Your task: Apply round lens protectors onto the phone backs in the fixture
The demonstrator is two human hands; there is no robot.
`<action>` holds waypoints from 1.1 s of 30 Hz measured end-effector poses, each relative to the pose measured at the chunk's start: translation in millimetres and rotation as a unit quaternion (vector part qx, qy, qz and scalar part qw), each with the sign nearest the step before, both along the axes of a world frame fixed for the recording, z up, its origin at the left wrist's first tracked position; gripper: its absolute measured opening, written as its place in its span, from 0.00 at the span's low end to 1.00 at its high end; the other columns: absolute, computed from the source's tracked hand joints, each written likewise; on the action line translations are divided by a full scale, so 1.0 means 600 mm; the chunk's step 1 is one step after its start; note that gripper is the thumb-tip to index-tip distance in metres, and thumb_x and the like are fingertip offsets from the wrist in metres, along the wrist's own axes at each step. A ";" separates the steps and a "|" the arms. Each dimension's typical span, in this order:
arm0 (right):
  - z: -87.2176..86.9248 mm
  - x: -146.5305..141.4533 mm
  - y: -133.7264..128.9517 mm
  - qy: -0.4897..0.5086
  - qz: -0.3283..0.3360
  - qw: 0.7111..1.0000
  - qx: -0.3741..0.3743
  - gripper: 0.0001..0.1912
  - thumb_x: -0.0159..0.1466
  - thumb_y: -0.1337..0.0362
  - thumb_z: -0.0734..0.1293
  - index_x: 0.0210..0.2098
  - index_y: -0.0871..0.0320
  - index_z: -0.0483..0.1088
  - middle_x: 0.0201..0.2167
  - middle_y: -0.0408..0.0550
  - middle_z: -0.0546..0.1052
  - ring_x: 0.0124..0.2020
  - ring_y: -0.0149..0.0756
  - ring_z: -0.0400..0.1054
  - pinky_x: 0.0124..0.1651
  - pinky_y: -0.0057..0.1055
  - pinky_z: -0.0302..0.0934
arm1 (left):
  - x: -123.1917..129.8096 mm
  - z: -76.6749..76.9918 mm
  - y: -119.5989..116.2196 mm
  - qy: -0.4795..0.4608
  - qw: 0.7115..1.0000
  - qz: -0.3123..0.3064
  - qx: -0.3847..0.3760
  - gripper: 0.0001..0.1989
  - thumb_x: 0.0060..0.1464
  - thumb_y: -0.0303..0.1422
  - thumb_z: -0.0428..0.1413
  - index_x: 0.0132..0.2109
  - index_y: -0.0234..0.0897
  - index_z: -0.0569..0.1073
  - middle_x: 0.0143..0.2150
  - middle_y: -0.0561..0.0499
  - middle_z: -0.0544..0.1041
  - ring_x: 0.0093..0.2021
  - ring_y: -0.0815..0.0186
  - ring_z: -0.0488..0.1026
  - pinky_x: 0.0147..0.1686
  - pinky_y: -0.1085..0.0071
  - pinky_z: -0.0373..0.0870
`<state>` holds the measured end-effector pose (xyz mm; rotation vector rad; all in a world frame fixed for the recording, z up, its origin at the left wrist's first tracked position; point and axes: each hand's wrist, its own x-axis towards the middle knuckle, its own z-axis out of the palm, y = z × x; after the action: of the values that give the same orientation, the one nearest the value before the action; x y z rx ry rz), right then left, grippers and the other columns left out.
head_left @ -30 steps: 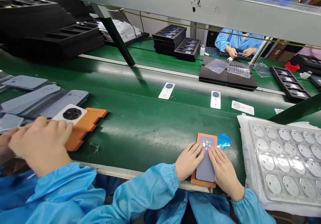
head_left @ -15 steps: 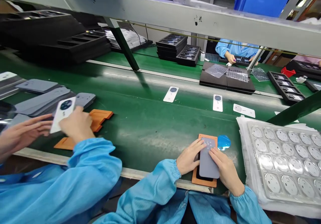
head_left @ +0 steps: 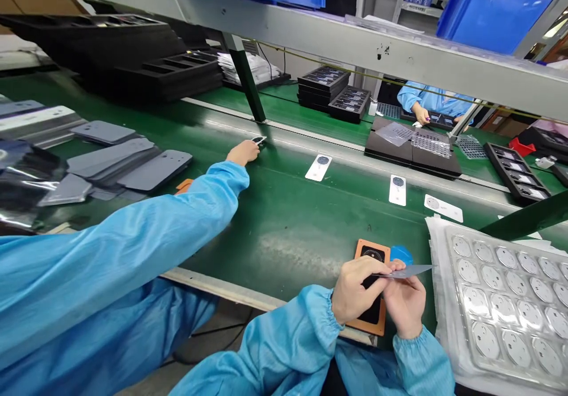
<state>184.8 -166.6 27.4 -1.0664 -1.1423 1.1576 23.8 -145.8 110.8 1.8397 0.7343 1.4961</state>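
My left hand pinches the left end of a thin grey phone-back-shaped sheet, lifted and tilted so that it shows nearly edge-on. My right hand grips the same sheet from the other side, its palm turned up below it. Beneath both hands an orange fixture lies near the bench edge. In it sits a black panel with a round camera ring at the top, partly covered by my hands. A small piece of blue film lies just right of the fixture.
A clear tray of round discs stands at right. White phone-shaped cards lie along the belt. A neighbour's arm reaches across from the left, past stacked grey sheets. A metal beam crosses overhead.
The grey sheet has been lifted off the fixture and tilted up, uncovering the black panel. The neighbour's hand has carried a white card to the belt's far side. The view has shifted slightly left.
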 end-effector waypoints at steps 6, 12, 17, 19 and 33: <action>0.009 -0.009 0.000 0.085 0.002 0.996 -0.027 0.24 0.69 0.59 0.42 0.44 0.56 0.66 0.36 0.56 0.70 0.45 0.46 0.69 0.48 0.51 0.68 | -0.002 -0.003 0.004 0.032 0.995 0.038 0.091 0.04 0.58 0.23 0.56 0.39 0.34 0.75 0.38 0.49 0.80 0.39 0.69 0.77 0.43 0.71 0.75; 0.023 -0.015 0.003 0.072 -0.038 0.997 -0.002 0.13 0.69 0.56 0.53 0.39 0.55 0.64 0.34 0.52 0.71 0.41 0.41 0.71 0.45 0.44 0.70 | -0.009 -0.002 0.012 0.052 0.998 0.032 0.035 0.06 0.61 0.27 0.54 0.36 0.34 0.74 0.36 0.48 0.78 0.38 0.69 0.74 0.41 0.72 0.72; 0.026 -0.029 0.008 0.034 -0.106 0.994 -0.018 0.13 0.57 0.58 0.73 0.35 0.60 0.71 0.33 0.52 0.78 0.36 0.40 0.74 0.43 0.40 0.71 | -0.026 -0.026 0.026 0.118 0.971 -0.038 -0.204 0.10 0.56 0.35 0.59 0.30 0.32 0.74 0.29 0.51 0.75 0.30 0.71 0.70 0.31 0.76 0.64; 0.033 -0.037 0.030 0.037 -0.098 0.993 -0.046 0.14 0.53 0.59 0.76 0.34 0.61 0.74 0.33 0.52 0.79 0.35 0.40 0.74 0.42 0.38 0.70 | -0.031 -0.044 0.041 0.074 0.952 -0.049 -0.294 0.13 0.53 0.38 0.62 0.30 0.31 0.74 0.28 0.51 0.75 0.30 0.71 0.69 0.31 0.77 0.64; 0.079 -0.059 0.382 -0.145 -0.002 0.982 -0.121 0.15 0.48 0.65 0.78 0.31 0.65 0.73 0.30 0.53 0.78 0.34 0.39 0.74 0.42 0.38 0.71 | -0.069 -0.174 0.203 0.081 0.943 0.075 -0.314 0.13 0.50 0.41 0.58 0.34 0.33 0.73 0.29 0.51 0.74 0.29 0.70 0.69 0.35 0.73 0.68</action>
<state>149.2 62.8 74.9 -1.4607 -1.2440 1.1851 -17.8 -24.3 6.4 1.4401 1.2843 1.0276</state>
